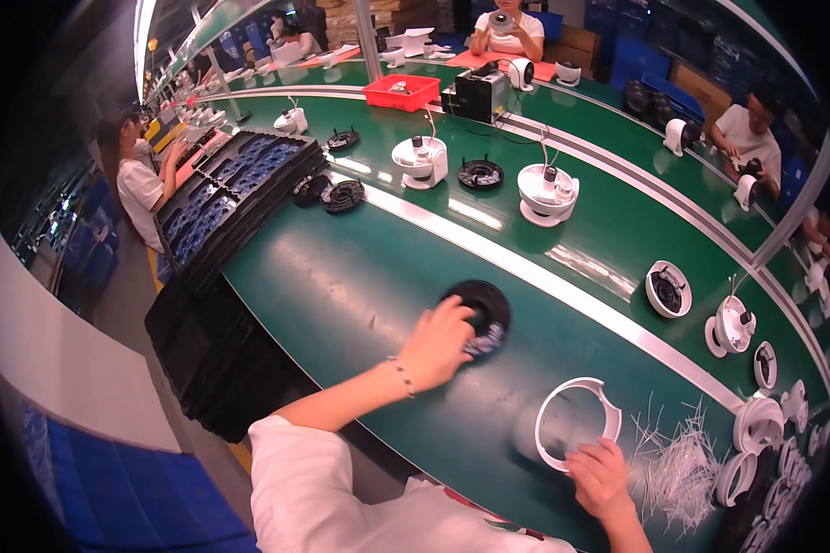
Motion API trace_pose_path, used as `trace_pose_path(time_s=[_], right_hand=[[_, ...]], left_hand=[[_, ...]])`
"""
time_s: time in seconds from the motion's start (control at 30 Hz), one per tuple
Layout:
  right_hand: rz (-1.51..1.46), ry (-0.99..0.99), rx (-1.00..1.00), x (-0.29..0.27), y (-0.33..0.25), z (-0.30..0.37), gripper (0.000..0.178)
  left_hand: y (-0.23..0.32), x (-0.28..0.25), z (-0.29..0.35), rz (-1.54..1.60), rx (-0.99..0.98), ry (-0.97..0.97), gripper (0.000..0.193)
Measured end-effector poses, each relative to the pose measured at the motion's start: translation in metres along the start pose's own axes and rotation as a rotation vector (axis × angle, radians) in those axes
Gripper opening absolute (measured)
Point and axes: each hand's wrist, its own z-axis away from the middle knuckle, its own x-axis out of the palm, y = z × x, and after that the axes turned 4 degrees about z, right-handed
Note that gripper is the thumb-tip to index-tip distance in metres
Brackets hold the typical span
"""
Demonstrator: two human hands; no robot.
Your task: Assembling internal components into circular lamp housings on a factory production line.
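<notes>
My left hand point(438, 343) reaches over the green bench, its fingers bent onto the middle of a black round housing part point(495, 302). This part is disc-shaped, with a raised centre and some clear or silvery bits along its near edge. Part of it is hidden under my fingers. To the right, my right hand point(602, 475) pinches the lower edge of a white plastic ring point(541, 426). The ring is tilted up and has a notch at its upper right. A heap of thin white strips point(678, 465) lies just right of that hand.
White half-built camera-like units point(546, 207) and black discs point(480, 173) stand on the conveyor beyond a white rail point(489, 249). Black trays of blue-lined parts point(240, 180) are stacked at left. More white rings point(736, 477) crowd the right. Other people sit across the line.
</notes>
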Motion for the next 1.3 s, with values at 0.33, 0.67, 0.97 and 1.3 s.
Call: trace_pose_path(time_s=[0.33, 0.67, 0.97, 1.3], right_hand=[[0.184, -0.375, 0.205, -0.02, -0.009, 0.017, 0.018], [0.078, -0.19, 0.357, 0.019, -0.033, -0.04, 0.031], [0.011, -0.236, 0.492, 0.02, -0.03, -0.025, 0.02], [0.101, -0.349, 0.784, 0.026, -0.029, -0.044, 0.11]], left_hand=[[0.049, 0.043, -0.041, -0.014, 0.083, -0.16, 0.031], [0.032, 0.006, -0.061, 0.135, 0.004, -0.136, 0.053], [-0.024, 0.028, -0.072, 0.232, -0.25, -0.39, 0.04], [-0.025, 0.031, -0.073, 0.679, -0.316, -0.263, 0.033]])
